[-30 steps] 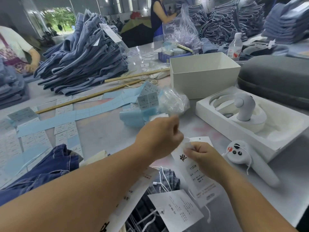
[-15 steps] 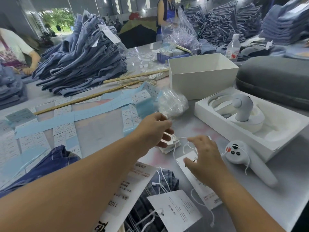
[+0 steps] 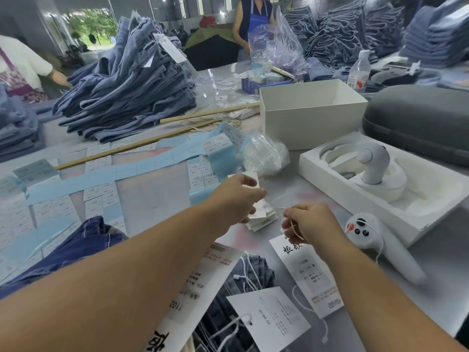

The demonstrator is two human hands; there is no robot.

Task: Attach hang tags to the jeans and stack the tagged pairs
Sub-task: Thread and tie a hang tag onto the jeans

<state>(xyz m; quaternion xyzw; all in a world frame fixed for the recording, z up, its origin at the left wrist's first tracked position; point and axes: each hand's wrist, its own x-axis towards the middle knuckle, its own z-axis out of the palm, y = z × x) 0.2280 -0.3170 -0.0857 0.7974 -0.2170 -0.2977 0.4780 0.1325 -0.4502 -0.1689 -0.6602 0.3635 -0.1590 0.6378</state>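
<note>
My left hand (image 3: pixel 236 199) reaches over the table and pinches a small white tag from a little pile of small tags (image 3: pixel 261 219). My right hand (image 3: pixel 308 222) pinches a thin white string at the top of a long white hang tag (image 3: pixel 307 273) lying on the table. Thin string runs between my two hands. Below them lie dark jeans (image 3: pixel 243 295) with more white hang tags (image 3: pixel 269 318) and strings on top. Another dark blue pair (image 3: pixel 83 245) lies at the left under my forearm.
A white controller (image 3: pixel 375 240) lies right of my right hand, next to a white tray (image 3: pixel 380 199) and an open white box (image 3: pixel 312 115). A clear bag of strings (image 3: pixel 265 154), blue label sheets (image 3: pixel 101 174), wooden rulers (image 3: pixel 132 147) and a jeans pile (image 3: pixel 129 90) lie further back.
My left hand moved forward and down from the hang tag to the pile of small tags and took one. My right hand let the tag's top go, then gripped its string.
</note>
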